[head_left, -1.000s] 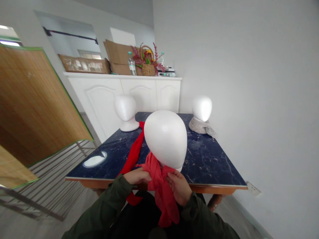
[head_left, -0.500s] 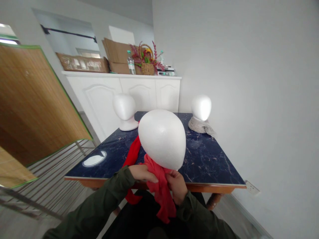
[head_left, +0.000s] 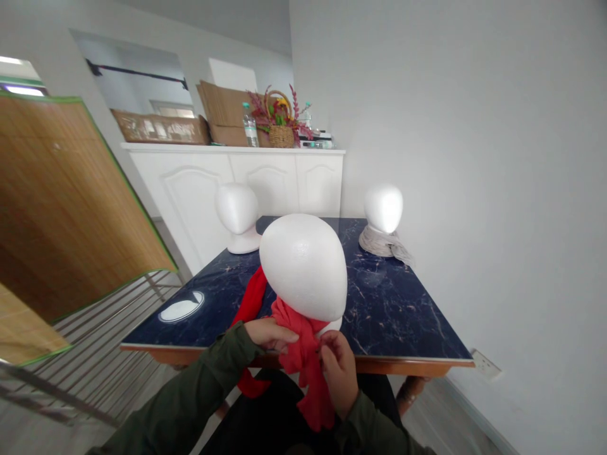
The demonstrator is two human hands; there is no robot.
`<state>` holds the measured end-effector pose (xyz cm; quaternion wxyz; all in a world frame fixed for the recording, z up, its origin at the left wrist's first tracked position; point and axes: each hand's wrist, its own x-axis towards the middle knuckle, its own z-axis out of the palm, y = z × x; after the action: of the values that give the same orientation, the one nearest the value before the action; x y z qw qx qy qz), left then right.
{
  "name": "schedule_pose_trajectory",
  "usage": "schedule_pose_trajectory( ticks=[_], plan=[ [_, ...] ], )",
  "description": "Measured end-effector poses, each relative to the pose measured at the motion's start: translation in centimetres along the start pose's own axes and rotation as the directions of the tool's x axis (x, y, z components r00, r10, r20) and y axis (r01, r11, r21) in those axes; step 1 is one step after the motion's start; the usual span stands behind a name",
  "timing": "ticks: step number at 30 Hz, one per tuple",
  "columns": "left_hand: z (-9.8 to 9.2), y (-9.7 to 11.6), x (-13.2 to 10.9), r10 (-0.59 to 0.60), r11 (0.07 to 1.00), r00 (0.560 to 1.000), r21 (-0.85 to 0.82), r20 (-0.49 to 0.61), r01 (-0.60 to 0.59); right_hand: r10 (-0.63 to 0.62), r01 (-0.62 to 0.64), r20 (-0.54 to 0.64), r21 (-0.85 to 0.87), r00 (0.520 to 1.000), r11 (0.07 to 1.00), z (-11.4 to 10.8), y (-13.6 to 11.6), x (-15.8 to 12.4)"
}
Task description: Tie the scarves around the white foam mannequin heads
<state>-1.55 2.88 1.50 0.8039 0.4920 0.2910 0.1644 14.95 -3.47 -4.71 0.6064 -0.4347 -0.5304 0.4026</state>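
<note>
A white foam mannequin head (head_left: 303, 265) stands at the table's near edge, tilted a little. Round its neck goes a coral-red scarf (head_left: 300, 335), bunched at the front with its ends hanging below the table edge. My left hand (head_left: 271, 333) grips the scarf from the left, thumb lying across the folds. On the right, my right hand (head_left: 339, 370) pinches the scarf's edge just under the head. A brighter red cloth (head_left: 252, 297) lies on the table to the left and drapes over the front edge.
Two more foam heads stand farther back: a bare one (head_left: 237, 212) at left, and one (head_left: 383, 208) at right with a grey scarf (head_left: 385, 243) round its base. The dark blue marbled table (head_left: 398, 316) meets a wall on the right. A metal rack (head_left: 109, 335) is at left.
The mannequin head has shifted slightly left, and a bit of its white base now shows by my right hand. My right hand has changed its hold on the scarf. The view has tipped slightly.
</note>
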Motion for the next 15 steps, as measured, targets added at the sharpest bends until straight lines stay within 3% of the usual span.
schedule_pose_trajectory(
  ticks=[3,6,10,15],
  plan=[
    [0.8,-0.1,0.0,0.008,0.999,0.999,-0.033,0.032,-0.007,-0.128,0.136,0.046,-0.257,0.991,0.957,0.1,-1.1,-0.6],
    [1.3,-0.5,0.3,0.025,0.999,1.0,-0.024,0.013,-0.025,-0.153,0.147,0.019,-0.416,0.988,0.897,0.4,-1.5,0.1],
    [0.7,-0.8,0.3,0.06,0.998,0.995,0.008,-0.075,-0.06,-0.186,0.201,0.082,-0.54,0.979,0.817,-0.5,-0.9,1.6],
    [-1.0,-0.2,0.1,0.062,0.99,0.993,0.136,-0.096,-0.048,-0.136,0.172,0.106,-0.594,0.985,0.786,-2.1,-0.5,2.5]
  ],
)
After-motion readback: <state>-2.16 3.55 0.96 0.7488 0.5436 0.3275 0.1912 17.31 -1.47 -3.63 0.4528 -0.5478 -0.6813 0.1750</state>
